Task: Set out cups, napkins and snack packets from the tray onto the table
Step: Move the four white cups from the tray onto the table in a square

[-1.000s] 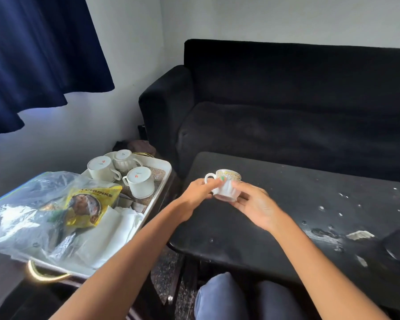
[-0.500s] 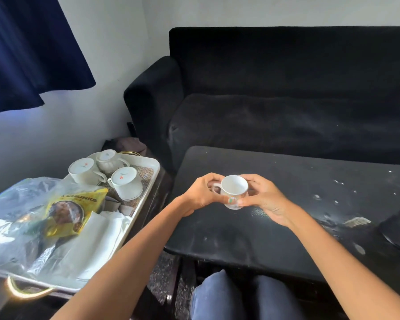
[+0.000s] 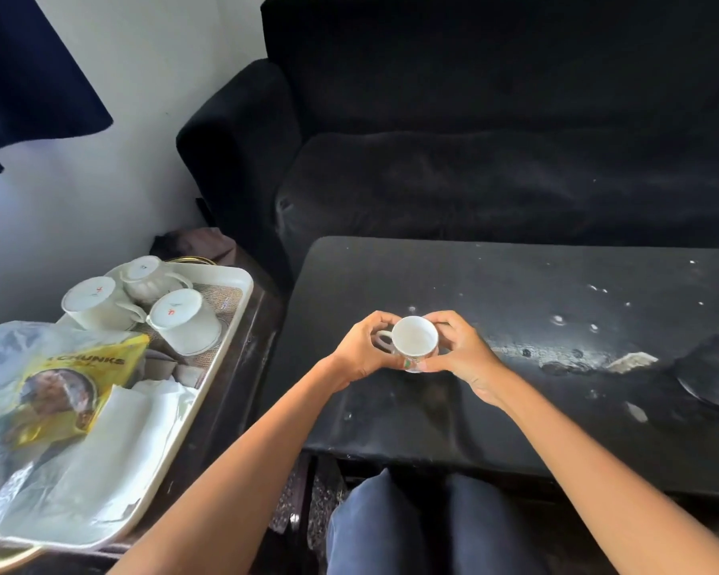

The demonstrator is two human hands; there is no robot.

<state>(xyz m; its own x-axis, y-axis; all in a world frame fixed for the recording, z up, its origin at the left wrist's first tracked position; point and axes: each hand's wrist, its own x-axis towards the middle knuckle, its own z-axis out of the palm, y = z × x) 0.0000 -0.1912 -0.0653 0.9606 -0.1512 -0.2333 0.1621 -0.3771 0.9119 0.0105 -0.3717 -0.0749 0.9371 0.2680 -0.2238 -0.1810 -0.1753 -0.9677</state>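
A small white cup [image 3: 415, 342] sits upright, mouth up, over the scuffed black worktop [image 3: 515, 309]; contact with it is unclear. A black sofa [image 3: 474, 139] stands behind. The left hand [image 3: 360, 350] curls around the handle side, the right hand [image 3: 459, 350] grips the opposite side. The tray [image 3: 241, 300] lies left, well apart.
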